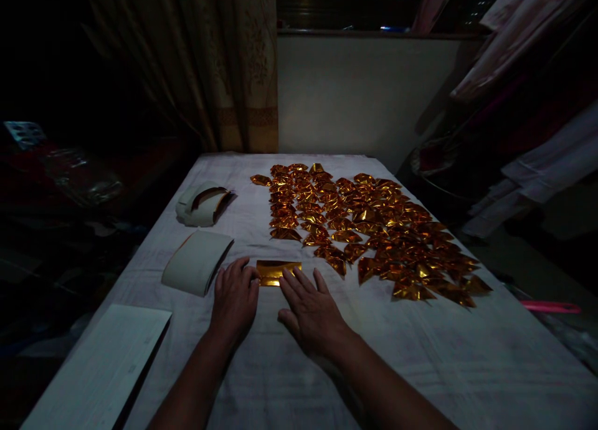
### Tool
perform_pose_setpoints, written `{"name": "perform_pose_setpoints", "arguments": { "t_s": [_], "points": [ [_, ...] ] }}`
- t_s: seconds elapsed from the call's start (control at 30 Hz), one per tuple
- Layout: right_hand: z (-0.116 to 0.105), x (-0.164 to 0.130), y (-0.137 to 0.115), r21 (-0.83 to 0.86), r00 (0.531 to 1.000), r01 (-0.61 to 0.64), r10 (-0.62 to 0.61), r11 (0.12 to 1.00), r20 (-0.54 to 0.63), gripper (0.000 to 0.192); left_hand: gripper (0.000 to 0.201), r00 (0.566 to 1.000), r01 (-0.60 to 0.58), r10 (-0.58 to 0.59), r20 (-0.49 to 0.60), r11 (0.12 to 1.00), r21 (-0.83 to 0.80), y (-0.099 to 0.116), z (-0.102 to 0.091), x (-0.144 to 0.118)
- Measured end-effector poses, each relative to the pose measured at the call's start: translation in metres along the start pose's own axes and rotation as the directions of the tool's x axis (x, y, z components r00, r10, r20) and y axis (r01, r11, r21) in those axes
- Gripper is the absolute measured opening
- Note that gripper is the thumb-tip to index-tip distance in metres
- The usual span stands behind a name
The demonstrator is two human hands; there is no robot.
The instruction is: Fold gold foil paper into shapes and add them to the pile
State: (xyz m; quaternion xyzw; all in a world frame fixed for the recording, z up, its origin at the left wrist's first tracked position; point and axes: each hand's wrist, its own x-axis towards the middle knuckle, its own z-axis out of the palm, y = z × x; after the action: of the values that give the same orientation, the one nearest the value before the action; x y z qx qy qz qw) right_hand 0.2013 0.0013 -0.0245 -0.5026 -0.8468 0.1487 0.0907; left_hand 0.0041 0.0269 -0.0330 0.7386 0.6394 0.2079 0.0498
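Note:
A gold foil sheet, folded into a narrow rectangle, lies flat on the white cloth-covered table. My left hand rests palm down with its fingertips on the sheet's left end. My right hand lies flat beside it, fingers spread and touching the sheet's near right edge. Neither hand grips anything. Beyond the hands, a wide spread of several folded gold foil pieces covers the table's right half.
A curled stack of white-backed sheets lies left of my left hand, with another bent stack farther back. A white flat board sits at the near left. A curtain and wall stand behind; hanging clothes at right.

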Motion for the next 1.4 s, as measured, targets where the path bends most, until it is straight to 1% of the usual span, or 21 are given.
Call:
{"name": "perform_pose_setpoints", "arguments": {
  "t_s": [0.17,0.27,0.33,0.4,0.43,0.47,0.5,0.57,0.6,0.67,0.73,0.83,0.97,1.07,1.2,1.3,1.4],
  "points": [
    [-0.002,-0.016,0.017,-0.045,0.998,-0.032,0.03,0.998,-0.052,0.058,0.018,1.0,0.014,-0.014,0.011,1.0,0.004,0.0,0.0,0.002],
    [-0.003,-0.02,0.022,-0.06,0.998,-0.048,0.045,0.997,-0.051,0.059,0.018,1.0,0.021,-0.022,0.018,0.999,0.027,0.004,-0.003,0.002],
    [-0.003,-0.021,0.022,-0.069,0.998,-0.047,0.044,0.997,-0.049,0.059,0.019,0.999,0.031,-0.029,-0.025,0.997,0.068,0.01,-0.005,0.0],
    [-0.003,-0.021,0.022,-0.077,0.997,-0.042,0.037,0.996,-0.061,0.058,0.024,0.996,0.011,-0.001,-0.09,0.993,0.119,0.019,-0.005,-0.006],
    [-0.002,-0.021,0.022,-0.08,0.997,-0.038,0.033,0.996,-0.069,0.058,0.028,0.993,-0.028,0.043,-0.11,0.99,0.137,0.023,-0.004,-0.009],
    [-0.002,-0.021,0.022,-0.084,0.997,-0.034,0.028,0.996,-0.073,0.058,0.033,0.989,-0.101,0.115,-0.093,0.985,0.14,0.027,-0.002,-0.013],
    [-0.002,-0.022,0.022,-0.087,0.997,-0.03,0.023,0.996,-0.076,0.058,0.037,0.978,-0.193,0.202,-0.054,0.973,0.129,0.031,0.001,-0.017],
    [-0.001,-0.022,0.022,-0.092,0.997,-0.027,0.019,0.995,-0.081,0.059,0.043,0.927,-0.374,0.371,0.057,0.923,0.087,0.035,0.007,-0.022],
    [-0.001,-0.023,0.022,-0.093,0.996,-0.025,0.017,0.995,-0.083,0.059,0.045,0.908,-0.416,0.409,0.092,0.906,0.078,0.035,0.01,-0.025],
    [-0.001,-0.023,0.022,-0.094,0.996,-0.024,0.016,0.995,-0.084,0.06,0.048,0.891,-0.447,0.435,0.134,0.89,0.085,0.033,0.013,-0.028],
    [-0.001,-0.023,0.022,-0.094,0.997,-0.025,0.018,0.995,-0.075,0.061,0.049,0.89,-0.447,0.43,0.152,0.888,0.105,0.028,0.012,-0.029],
    [-0.003,-0.022,0.021,-0.093,0.998,-0.035,0.03,0.995,-0.057,0.06,0.049,0.896,-0.433,0.41,0.17,0.892,0.132,0.016,0.004,-0.031],
    [-0.004,-0.022,0.02,-0.091,0.998,-0.046,0.042,0.995,-0.051,0.06,0.048,0.926,-0.362,0.332,0.179,0.917,0.169,-0.001,-0.007,-0.034],
    [-0.005,-0.022,0.019,-0.095,0.997,-0.05,0.044,0.994,-0.069,0.059,0.048,0.944,-0.308,0.279,0.176,0.936,0.169,-0.009,-0.013,-0.036],
    [-0.005,-0.023,0.018,-0.094,0.995,-0.043,0.033,0.995,-0.097,0.058,0.044,0.959,-0.253,0.23,0.168,0.958,0.132,-0.005,-0.022,-0.033],
    [-0.005,-0.021,0.018,-0.086,0.992,-0.04,0.029,0.995,-0.122,0.054,0.034,0.974,-0.205,0.193,0.121,0.974,0.1,0.005,-0.029,-0.022],
    [-0.006,-0.015,0.018,-0.035,0.986,-0.058,0.052,0.998,-0.16,0.044,0.022,0.986,-0.156,0.151,0.069,0.985,0.073,0.01,-0.031,-0.01]
  ]
}}
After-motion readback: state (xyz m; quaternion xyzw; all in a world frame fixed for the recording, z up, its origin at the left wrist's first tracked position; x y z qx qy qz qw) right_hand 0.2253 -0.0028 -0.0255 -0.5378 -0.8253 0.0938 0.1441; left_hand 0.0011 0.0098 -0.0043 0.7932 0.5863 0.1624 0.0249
